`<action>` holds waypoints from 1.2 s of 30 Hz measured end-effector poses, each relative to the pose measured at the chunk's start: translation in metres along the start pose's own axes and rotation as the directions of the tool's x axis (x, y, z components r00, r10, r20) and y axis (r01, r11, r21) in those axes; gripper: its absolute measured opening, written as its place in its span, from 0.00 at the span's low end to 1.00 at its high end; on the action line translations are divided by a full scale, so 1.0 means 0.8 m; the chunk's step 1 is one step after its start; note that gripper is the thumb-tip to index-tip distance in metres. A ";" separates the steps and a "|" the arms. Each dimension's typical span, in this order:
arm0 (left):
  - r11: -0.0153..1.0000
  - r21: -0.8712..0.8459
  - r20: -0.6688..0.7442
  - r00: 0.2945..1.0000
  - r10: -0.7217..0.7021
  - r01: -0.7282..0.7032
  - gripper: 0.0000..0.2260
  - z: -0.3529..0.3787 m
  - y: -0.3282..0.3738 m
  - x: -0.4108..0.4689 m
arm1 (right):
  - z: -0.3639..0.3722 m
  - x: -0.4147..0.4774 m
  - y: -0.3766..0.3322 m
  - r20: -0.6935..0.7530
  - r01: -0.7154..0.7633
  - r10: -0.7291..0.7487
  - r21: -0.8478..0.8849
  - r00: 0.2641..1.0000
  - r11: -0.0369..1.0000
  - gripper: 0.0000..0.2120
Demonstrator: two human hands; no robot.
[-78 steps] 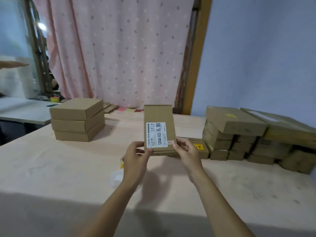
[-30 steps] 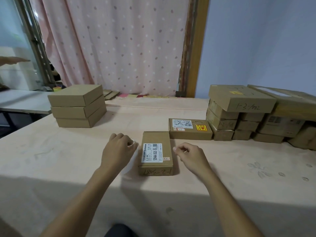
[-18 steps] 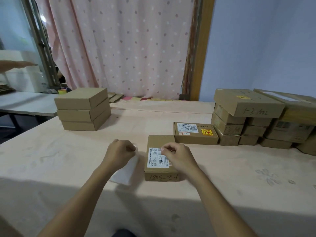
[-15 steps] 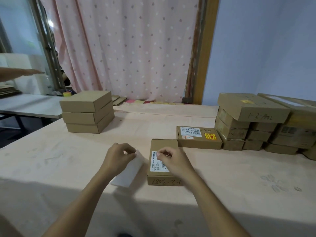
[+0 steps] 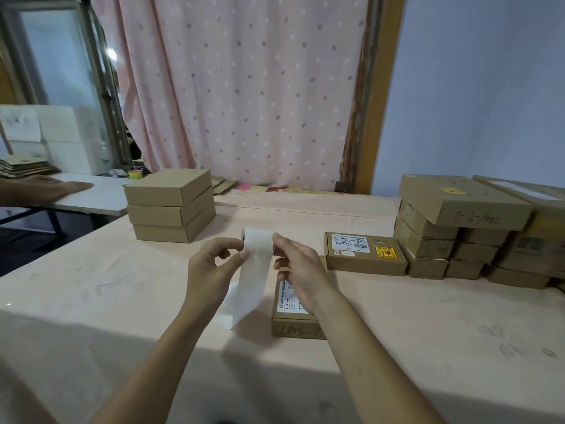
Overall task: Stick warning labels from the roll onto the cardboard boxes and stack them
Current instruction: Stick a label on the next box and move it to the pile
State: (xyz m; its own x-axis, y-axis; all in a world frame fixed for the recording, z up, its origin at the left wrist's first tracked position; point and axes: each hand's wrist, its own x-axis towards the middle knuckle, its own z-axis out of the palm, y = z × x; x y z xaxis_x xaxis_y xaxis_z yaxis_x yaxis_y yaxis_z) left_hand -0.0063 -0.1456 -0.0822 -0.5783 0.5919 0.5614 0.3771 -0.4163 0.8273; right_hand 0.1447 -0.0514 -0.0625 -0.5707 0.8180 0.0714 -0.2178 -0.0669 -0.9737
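Dangling beside the cardboard box (image 5: 287, 325), label strip (image 5: 255, 270) is being pinched topside by left hand (image 5: 211, 270) and right hand (image 5: 301, 270).

Both hands are raised over the table (image 5: 91, 301): the left hand (image 5: 211, 270) and right hand (image 5: 301, 270) pinch the label roll's white strip (image 5: 255, 270), above a flat cardboard box (image 5: 290, 327).

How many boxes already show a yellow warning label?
2: the lone box lying just left of the right-hand pile, and that pile's top box. Others may carry labels hidden from view.
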 end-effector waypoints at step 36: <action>0.407 0.673 0.207 0.686 0.697 -0.617 0.11 -0.002 0.005 -0.001 | 0.000 -0.012 -0.008 0.347 0.626 -0.776 -0.776 0.526 0.078 0.17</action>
State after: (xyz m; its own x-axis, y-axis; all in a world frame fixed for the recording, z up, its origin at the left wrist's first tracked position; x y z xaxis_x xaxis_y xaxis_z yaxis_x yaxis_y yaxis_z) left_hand -0.0057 -0.1488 -0.0795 0.0162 0.2591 0.9657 0.9975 -0.0704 0.0021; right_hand 0.1514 -0.0590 -0.0573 -0.4063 0.2843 0.8684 0.2402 0.9502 -0.1987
